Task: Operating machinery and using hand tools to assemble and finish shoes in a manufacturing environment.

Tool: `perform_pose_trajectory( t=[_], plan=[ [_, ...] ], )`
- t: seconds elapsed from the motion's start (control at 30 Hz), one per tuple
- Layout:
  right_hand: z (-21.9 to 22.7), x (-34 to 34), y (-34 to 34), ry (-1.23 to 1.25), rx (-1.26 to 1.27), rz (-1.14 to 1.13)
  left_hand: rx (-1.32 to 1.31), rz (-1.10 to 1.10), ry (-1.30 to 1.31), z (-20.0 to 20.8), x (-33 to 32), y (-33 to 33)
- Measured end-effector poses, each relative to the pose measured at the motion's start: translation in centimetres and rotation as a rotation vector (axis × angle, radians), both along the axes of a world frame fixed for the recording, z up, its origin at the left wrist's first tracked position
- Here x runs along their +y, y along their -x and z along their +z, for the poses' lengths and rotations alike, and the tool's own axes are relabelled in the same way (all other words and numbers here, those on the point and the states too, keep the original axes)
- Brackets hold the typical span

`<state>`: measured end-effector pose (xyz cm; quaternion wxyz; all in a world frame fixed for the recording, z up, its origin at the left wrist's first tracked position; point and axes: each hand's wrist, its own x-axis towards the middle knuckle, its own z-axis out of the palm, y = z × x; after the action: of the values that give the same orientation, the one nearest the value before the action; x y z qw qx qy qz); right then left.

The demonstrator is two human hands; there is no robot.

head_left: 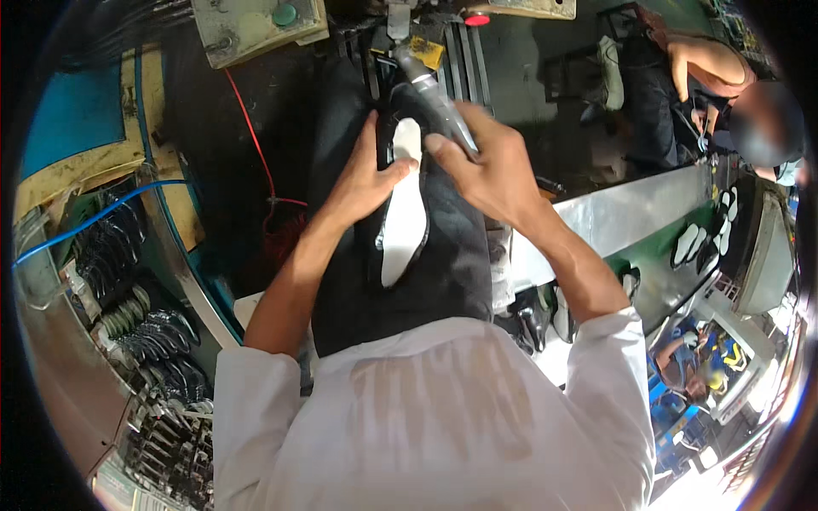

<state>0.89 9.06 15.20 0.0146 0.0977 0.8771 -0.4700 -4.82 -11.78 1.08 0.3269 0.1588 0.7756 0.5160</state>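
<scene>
Across my lap, in the head view, a black shoe (pixel 404 217) lies sole up on dark cloth (pixel 460 285), its pointed toe towards me. The white sole face sits in place within a black rim; I judge the work on this shoe to be under way, though how much of the rim remains to be treated I cannot tell. More pale-soled shoes (pixel 688 244) rest on the metal bench (pixel 626 213) to my right, whether finished or waiting being unclear. My left hand (pixel 366 180) grasps the shoe, thumb pressed on the sole's narrow middle, fingers largely hidden along its side. My right hand (pixel 490 166) is curled round a grey metal tool (pixel 439 102), slightly blurred; contact between tool and shoe cannot be made out.
</scene>
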Motion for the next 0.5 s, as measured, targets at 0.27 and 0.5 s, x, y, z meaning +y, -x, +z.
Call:
perform_pose_trajectory(
  t=[0.27, 0.5],
  plan=[
    [-6.2, 5.5, -1.0, -0.852, -0.191, 0.310, 0.281, -0.148, 0.278, 7.0, -4.2, -9.1],
    [-9.3, 4.5, 0.3, -0.751, -0.232, 0.365, -0.247, 0.075, 0.208, 8.7, -2.9, -8.8]
  ],
)
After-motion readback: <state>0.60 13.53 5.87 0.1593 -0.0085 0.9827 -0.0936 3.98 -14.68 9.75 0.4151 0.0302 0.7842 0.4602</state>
